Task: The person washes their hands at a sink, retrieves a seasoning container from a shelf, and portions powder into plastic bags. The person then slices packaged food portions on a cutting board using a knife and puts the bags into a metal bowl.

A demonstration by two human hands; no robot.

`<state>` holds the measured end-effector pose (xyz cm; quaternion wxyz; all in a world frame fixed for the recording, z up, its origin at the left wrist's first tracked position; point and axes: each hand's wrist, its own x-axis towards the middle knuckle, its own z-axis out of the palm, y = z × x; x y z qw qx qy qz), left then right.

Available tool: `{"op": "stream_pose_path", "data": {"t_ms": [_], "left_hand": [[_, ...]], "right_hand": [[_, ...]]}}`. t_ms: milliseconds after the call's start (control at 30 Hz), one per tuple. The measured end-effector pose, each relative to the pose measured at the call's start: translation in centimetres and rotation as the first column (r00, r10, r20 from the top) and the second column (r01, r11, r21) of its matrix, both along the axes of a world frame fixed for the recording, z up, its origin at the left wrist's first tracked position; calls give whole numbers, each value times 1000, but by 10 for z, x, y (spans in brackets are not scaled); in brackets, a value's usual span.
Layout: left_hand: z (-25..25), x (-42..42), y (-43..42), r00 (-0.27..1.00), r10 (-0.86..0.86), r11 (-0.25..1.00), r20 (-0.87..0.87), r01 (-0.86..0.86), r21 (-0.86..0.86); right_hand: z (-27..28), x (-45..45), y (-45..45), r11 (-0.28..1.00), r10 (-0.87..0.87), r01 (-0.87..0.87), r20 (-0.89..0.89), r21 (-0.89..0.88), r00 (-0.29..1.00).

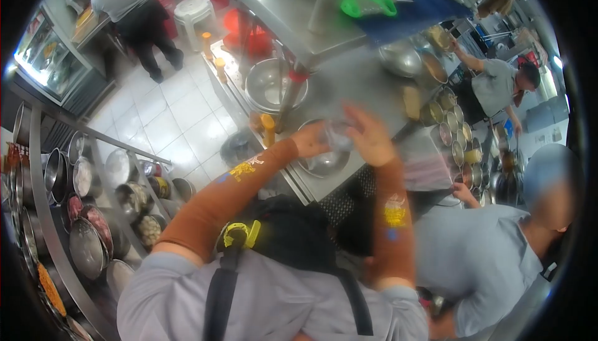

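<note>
My left hand (313, 140) is closed on a clear plastic thing (337, 136); blur hides whether it is a cup or a bag. Close beside it is my right hand (371, 136), smeared by motion, its fingers stretched out near the plastic. I cannot tell whether they touch it. Below both hands a metal bowl (325, 165) stands on the steel counter (358, 85). Brown sleeves cover both my forearms.
A larger metal bowl (276, 85) and orange-capped bottles (268, 130) stand to the left. A steel shelf post (290, 101) rises close by. One co-worker (479, 247) is near on my right; others work farther off. Pots fill a rack (47, 216) at left.
</note>
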<state>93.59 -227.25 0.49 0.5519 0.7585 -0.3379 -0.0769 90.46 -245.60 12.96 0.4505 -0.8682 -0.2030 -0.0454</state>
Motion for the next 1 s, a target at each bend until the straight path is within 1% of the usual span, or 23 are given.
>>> {"op": "stream_pose_path", "data": {"t_ms": [33, 133, 167, 233, 333, 433, 500, 533, 633, 733, 833, 867, 933, 1000], "left_hand": [[0, 1, -1, 999, 11, 999, -48, -9, 37], [-17, 5, -6, 999, -10, 998, 32, 11, -57], [-24, 4, -6, 999, -15, 999, 51, 17, -49], [-20, 7, -7, 994, -26, 999, 105, 30, -40], [-13, 2, -7, 991, -12, 1000, -130, 12, 0], [-16, 7, -8, 999, -14, 1000, -46, 14, 2], [-20, 5, -8, 1000, -5, 999, -19, 4, -37], [-19, 4, -6, 1000, 2, 999, -3, -2, -50], [-12, 4, -5, 999, -41, 998, -17, 42, 39], [-12, 5, -8, 992, -54, 993, 113, 41, 114], [-26, 9, -7, 957, -75, 995, 281, 53, 85], [-30, 11, -8, 962, -7, 998, 273, -8, 55], [-23, 1, -8, 962, 133, 991, 239, -136, -2], [-9, -6, -5, 985, 173, 973, 25, -175, 148]], "right_hand": [[0, 1, -4, 998, 3, -1, 28, -66, 1000], [2, 2, -9, 941, 38, 12, 141, -338, 989], [3, -1, -9, 935, -14, 45, 89, -351, 996], [17, -3, -7, 916, -123, 113, -1, -386, 992], [12, -6, -5, 951, -103, 157, 204, -266, 974], [-2, -4, -10, 955, -69, 194, 467, -225, 881], [0, -11, -13, 928, -247, 294, 211, -229, 946], [2, -13, -11, 910, -331, 340, 77, -237, 940], [5, -16, -4, 899, -317, 372, 244, -229, 916], [10, -17, -1, 886, -312, 414, 389, -210, 867], [4, -14, -1, 875, -181, 347, 437, -337, 881], [6, -13, -1, 871, -186, 361, 454, -335, 871], [7, -14, 0, 863, -193, 380, 477, -333, 857], [12, -16, 0, 853, -211, 392, 459, -344, 863]]}}
